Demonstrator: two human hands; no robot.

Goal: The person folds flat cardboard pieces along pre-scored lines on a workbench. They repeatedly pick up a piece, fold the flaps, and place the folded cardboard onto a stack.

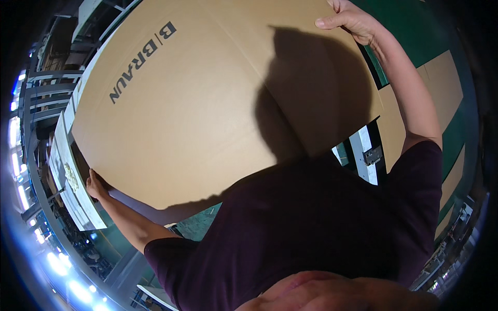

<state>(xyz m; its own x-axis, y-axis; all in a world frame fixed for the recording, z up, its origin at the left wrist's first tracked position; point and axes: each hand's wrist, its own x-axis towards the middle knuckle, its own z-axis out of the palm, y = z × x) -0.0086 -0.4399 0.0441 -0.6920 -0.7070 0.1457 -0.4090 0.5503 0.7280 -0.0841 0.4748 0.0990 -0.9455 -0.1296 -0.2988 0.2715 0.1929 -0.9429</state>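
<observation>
A large brown cardboard sheet (192, 114) fills the middle of the head view, with dark print at its upper left and crease lines across it. My right hand (353, 20) grips its far right edge, thumb lying on the face of the board. At the near left edge my left hand (95, 185) is closed on the sheet, its fingers partly hidden by the board. A dark shadow falls over the sheet's right half.
White slats (78, 181) run along the left beside a grey metal frame (54, 88). More brown cardboard (441, 85) lies on a green surface (410, 26) at the right. A white rail with a metal fitting (372, 155) shows between the sheet and my right arm.
</observation>
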